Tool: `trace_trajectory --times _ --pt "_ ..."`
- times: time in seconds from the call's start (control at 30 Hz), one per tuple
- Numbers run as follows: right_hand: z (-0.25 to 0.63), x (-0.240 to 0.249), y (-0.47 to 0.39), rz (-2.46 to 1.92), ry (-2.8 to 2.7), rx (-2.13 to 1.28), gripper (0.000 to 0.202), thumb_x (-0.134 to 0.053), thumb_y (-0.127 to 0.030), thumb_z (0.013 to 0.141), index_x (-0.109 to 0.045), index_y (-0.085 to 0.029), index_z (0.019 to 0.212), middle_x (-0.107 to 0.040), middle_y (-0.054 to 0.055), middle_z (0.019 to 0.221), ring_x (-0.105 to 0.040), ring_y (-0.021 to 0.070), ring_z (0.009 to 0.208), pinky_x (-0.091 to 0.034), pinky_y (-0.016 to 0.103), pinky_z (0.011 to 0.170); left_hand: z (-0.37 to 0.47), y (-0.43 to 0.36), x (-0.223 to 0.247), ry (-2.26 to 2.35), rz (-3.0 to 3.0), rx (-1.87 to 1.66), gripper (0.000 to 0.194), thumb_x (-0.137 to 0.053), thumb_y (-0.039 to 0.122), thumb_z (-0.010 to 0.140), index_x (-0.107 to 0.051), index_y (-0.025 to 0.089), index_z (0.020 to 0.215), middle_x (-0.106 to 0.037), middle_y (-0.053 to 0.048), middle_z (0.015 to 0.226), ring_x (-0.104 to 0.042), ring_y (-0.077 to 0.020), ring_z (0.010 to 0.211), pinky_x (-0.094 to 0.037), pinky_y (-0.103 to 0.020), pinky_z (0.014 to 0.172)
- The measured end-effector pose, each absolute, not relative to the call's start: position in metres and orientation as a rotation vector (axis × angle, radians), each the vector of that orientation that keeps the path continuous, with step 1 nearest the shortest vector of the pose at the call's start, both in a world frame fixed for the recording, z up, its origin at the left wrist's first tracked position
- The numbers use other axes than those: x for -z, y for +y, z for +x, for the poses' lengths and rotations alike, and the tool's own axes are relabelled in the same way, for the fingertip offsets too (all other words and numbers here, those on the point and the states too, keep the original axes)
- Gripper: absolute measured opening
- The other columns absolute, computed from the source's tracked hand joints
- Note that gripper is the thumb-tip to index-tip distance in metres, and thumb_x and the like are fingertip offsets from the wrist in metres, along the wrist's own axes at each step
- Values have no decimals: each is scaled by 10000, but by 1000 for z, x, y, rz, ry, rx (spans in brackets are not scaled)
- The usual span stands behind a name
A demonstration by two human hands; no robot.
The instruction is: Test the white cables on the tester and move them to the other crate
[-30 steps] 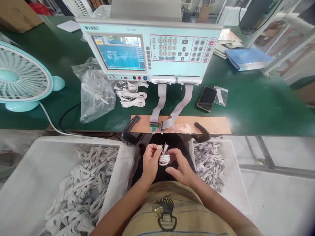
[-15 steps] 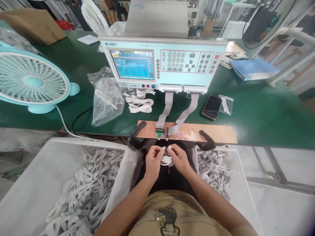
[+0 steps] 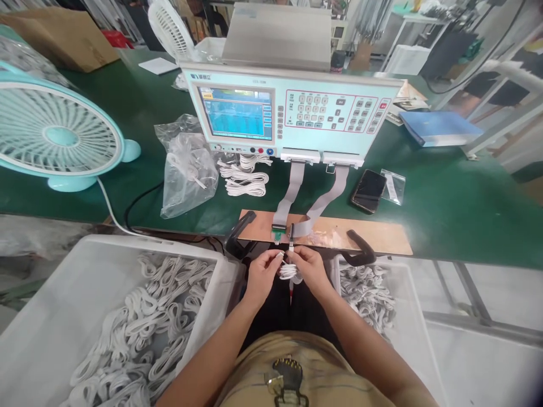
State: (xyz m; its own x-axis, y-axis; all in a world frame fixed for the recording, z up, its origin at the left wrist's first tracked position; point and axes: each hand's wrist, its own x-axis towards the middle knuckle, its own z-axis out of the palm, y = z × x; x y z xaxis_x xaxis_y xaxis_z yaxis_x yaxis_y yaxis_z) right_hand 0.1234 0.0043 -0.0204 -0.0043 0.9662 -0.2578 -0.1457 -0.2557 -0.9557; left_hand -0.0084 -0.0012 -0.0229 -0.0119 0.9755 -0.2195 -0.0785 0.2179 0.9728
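A coiled white cable (image 3: 288, 272) hangs between my two hands, just off the table's front edge. My left hand (image 3: 263, 272) is closed in a pinch on one of its end plugs. The other plug is pinched by my right hand (image 3: 309, 270), and it meets the right-hand socket (image 3: 291, 244) on the wooden strip; how deep it sits I cannot tell. Beside that socket, a small green circuit board (image 3: 278, 236) has its connector free. Two grey ribbon cables (image 3: 324, 198) run from the sockets up to the tester (image 3: 335, 138) with its lit screen.
Left stands a white bin (image 3: 203, 316) of bundled cables; another bin (image 3: 407, 305) is at right. Black clamps (image 3: 360, 249) grip the wooden strip (image 3: 382, 234). Cable bundles (image 3: 246, 183), a plastic bag (image 3: 189, 175), a phone (image 3: 369, 191) and a fan (image 3: 59, 135) occupy the table.
My right hand has moved slightly forward, bringing its plug from just short of the right socket up against it. My left hand still pinches the other plug. The view has shifted a little.
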Motion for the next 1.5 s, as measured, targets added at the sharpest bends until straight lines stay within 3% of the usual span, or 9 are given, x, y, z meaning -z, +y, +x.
trace_trajectory --times 0.43,0.63,0.73,0.93,1.1,1.37,1.5 --pt "123 5 9 -1227 -785 -1626 244 -681 -367 642 -607 -147 566 -560 -19 510 -444 81 450 -338 224 483 -35 21 -7 1071 1471 -767 204 -543 314 762 -620 177 631 -548 3 596 -476 -124 589 -388 -212 566" --pt "116 11 11 -1178 -492 -1647 227 -743 -337 567 -624 -145 592 -585 -13 534 -466 87 464 -353 228 489 -33 25 -2 1088 1442 -859 251 -529 302 766 -614 161 577 -607 -36 758 -543 -154 729 -412 -234 673" --pt "116 13 11 -1182 -528 -1643 214 -740 -328 585 -633 -144 611 -563 -28 526 -442 72 465 -333 212 482 -29 24 8 1218 1369 -938 283 -524 316 764 -564 153 536 -569 -5 645 -521 -132 661 -391 -224 653" --pt "119 12 10 -1203 -598 -1648 219 -730 -341 608 -630 -146 605 -575 -27 550 -453 70 491 -347 207 509 -21 19 14 1329 1281 -1006 301 -515 342 772 -536 141 550 -539 21 562 -479 -107 580 -359 -212 589" --pt "118 10 12 -1196 -600 -1644 212 -730 -346 601 -646 -151 614 -586 -26 549 -464 73 490 -358 209 512 -17 17 18 1288 1188 -1088 296 -512 370 783 -603 137 625 -614 -4 652 -546 -134 649 -398 -221 627" --pt "121 19 10 -1306 -563 -1534 208 -773 -271 519 -675 -165 670 -638 -16 631 -552 90 568 -432 203 556 -15 11 14 1386 1322 -1038 354 -484 415 797 -629 135 636 -583 2 578 -519 -117 576 -389 -220 563" --pt "119 25 15 -1374 -639 -1485 229 -769 -272 532 -678 -156 707 -633 -2 665 -569 106 592 -463 211 529 -72 4 -5 1403 1572 -1161 265 -486 383 817 -630 163 789 -643 -32 812 -573 -129 757 -428 -226 701"
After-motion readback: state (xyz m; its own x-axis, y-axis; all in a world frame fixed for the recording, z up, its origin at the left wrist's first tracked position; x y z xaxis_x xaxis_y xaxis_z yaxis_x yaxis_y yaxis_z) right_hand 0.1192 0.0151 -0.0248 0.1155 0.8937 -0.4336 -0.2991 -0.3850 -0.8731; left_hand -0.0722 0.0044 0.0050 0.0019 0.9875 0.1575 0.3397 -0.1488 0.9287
